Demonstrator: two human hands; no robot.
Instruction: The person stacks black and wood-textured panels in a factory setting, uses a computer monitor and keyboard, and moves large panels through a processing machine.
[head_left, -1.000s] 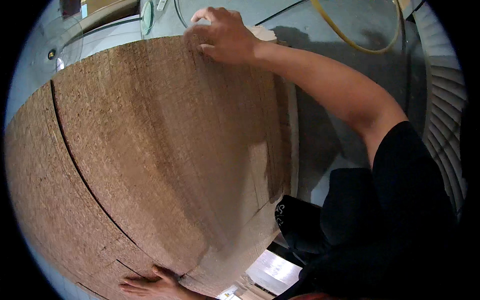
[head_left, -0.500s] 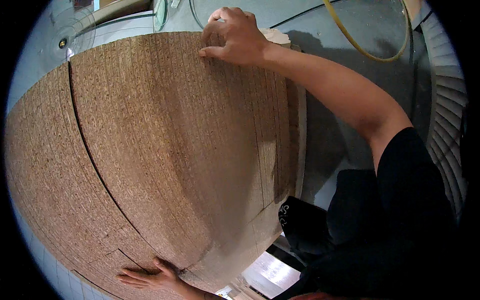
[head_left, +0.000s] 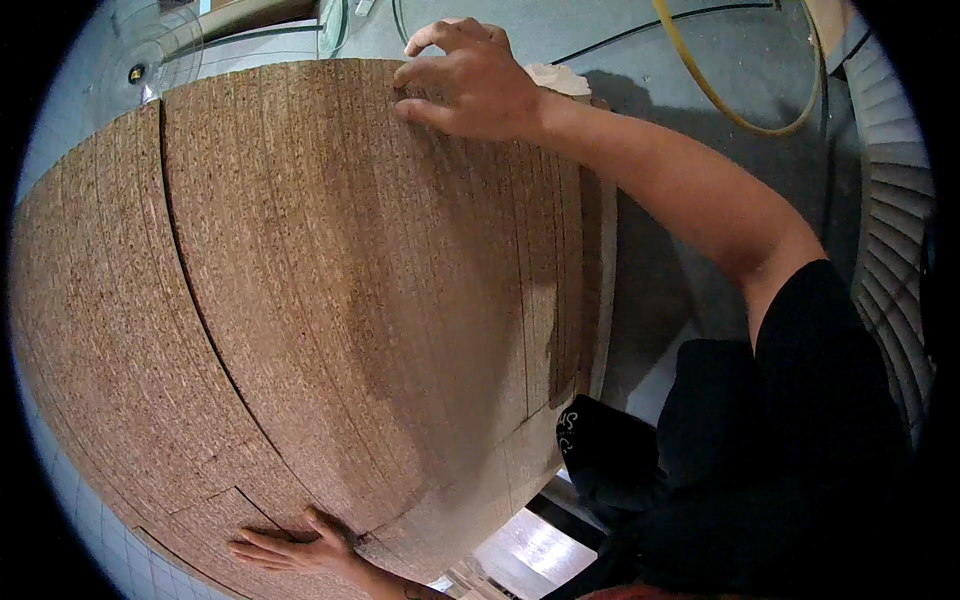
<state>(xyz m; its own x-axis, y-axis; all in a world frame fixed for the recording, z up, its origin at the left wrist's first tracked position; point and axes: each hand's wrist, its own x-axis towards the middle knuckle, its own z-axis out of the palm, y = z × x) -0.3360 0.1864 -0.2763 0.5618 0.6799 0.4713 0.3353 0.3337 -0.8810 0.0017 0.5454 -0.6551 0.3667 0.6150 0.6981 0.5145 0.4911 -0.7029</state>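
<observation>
A wide pack of particle board strips [head_left: 300, 280] fills the middle and left, standing side by side with their narrow speckled edges upward. My left hand [head_left: 300, 543] lies flat on the near end of the strips, fingers spread, beside a short dark slit. At the far end, my right hand [head_left: 460, 85] rests over the strip ends, its fingers bent and apart, thumb against the top edges. A long dark gap [head_left: 200, 300] runs through the pack left of both hands. The undersides of my fingers are hidden.
A clear round disc [head_left: 137, 73] sits by the far left corner. Beyond the pack, a yellow hose [head_left: 725, 110] and a dark cable [head_left: 650, 25] lie on the grey floor [head_left: 670, 170]. A ribbed grey surface [head_left: 890, 200] stands at far right. Bright metal [head_left: 535, 550] shows near my body.
The view has shifted slightly. My right hand's fingers are spread a little more at the far end. My left hand stays flat in nearly the same place.
</observation>
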